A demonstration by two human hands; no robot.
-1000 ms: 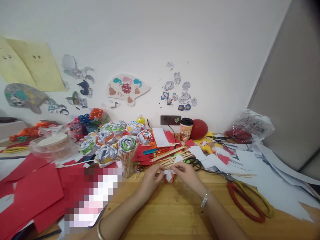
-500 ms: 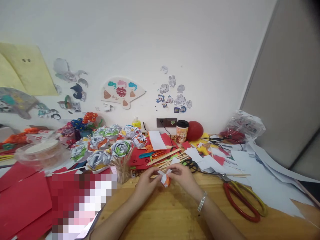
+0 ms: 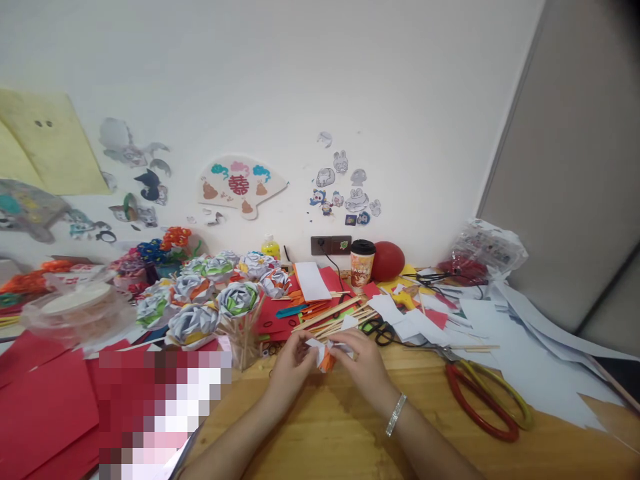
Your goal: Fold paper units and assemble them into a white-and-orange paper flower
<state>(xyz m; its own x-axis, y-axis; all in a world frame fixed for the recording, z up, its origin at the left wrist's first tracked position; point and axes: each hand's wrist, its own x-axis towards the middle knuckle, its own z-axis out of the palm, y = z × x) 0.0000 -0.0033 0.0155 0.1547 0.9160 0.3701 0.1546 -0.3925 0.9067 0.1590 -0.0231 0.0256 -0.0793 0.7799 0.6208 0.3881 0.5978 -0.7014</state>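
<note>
Between my hands is a small piece of folded paper [image 3: 325, 361], white on some faces and orange on others. My left hand [image 3: 293, 363] pinches its left side with thumb and fingers. From the right, my right hand [image 3: 361, 360] grips the other side, fingertips over the paper's upper edge. The paper is held just above the wooden table [image 3: 300, 427], and its lower tip points down. A silvery bracelet [image 3: 397, 415] circles my right wrist. Beyond my fingers lie wooden sticks [image 3: 333, 315] and a white paper scrap [image 3: 349, 323].
Folded paper roses [image 3: 239, 299] stand at left, some in a stick holder [image 3: 245, 343]. Large scissors [image 3: 483, 400] with red and yellow handles lie at right near white sheets [image 3: 525, 367]. Red paper [image 3: 45, 413] covers the left side. A lidded cup [image 3: 362, 265] and red balloon [image 3: 389, 261] are behind.
Both hands have shifted slightly left with the folded paper, whose angle has turned a little. My right fingers have moved further over it. The view has swung slightly.
</note>
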